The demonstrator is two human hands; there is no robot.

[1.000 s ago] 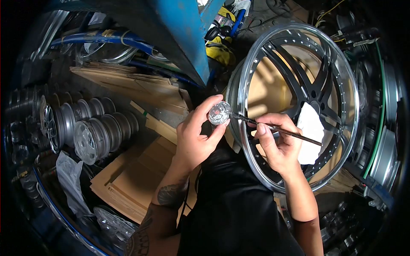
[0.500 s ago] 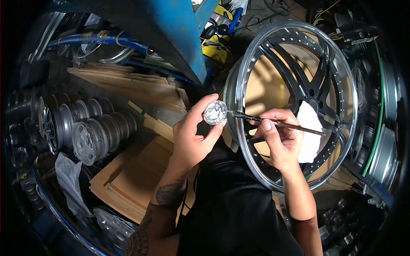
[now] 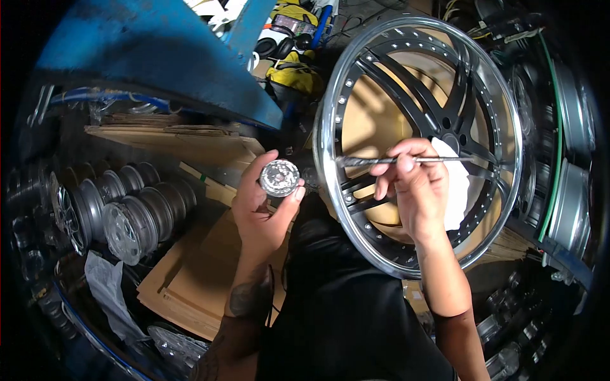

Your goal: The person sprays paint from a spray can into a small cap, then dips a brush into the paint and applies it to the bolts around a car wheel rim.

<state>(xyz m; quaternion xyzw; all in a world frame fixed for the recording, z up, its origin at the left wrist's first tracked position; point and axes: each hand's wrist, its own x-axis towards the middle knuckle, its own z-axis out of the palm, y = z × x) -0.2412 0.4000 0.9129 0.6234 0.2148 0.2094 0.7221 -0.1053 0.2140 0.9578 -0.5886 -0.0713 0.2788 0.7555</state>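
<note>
My left hand (image 3: 260, 206) is closed around a small round pot (image 3: 279, 178), thumb and fingers on its sides. The pot's face is mottled silver and white. A thin dark paintbrush (image 3: 438, 159) is pinched in my right hand (image 3: 416, 184), lying roughly level with its blurred bristles pointing left. The bristles are over the near-left rim of a large wheel (image 3: 325, 159) and apart from the pot. The wheel has a polished lip and black spokes with bolts around the edge. White paper or cloth (image 3: 456, 190) shows behind my right hand; whether I hold it is hidden.
Flattened cardboard (image 3: 190, 279) lies on the floor at left. Stacked silver wheels (image 3: 130, 228) stand farther left, more wheels (image 3: 569, 209) at right. A blue metal frame (image 3: 159, 57) juts in at upper left. Headphones (image 3: 274, 47) and a yellow item (image 3: 295, 76) lie beyond.
The brush has drawn away from the pot's edge to over the wheel's rim. My left hand and the pot have shifted left in view, and the view itself has moved.
</note>
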